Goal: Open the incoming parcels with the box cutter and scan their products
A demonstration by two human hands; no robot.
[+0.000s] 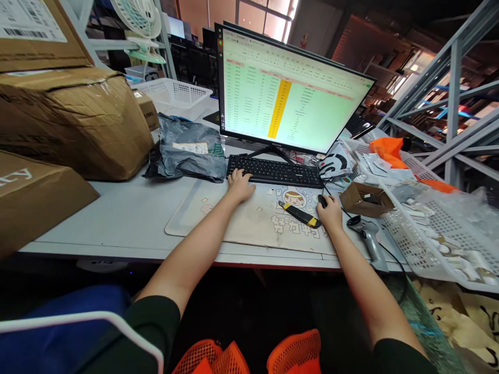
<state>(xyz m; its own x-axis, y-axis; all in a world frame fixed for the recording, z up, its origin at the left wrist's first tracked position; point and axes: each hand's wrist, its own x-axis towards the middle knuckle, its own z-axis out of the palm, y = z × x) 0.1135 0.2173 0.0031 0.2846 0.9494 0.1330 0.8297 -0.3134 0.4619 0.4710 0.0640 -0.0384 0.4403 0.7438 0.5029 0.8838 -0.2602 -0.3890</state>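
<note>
Curling its fingers around a small, rounded black mouse (322,201), the right hand (331,213) rests near the right edge of a cream, cartoon-printed desk mat (241,223). The left hand (240,187), fingers slightly spread, touches the left end of a long black plastic keyboard (278,172) along the mat's far edge. Between the hands lies a slim black-and-yellow cutter (299,214).
</note>
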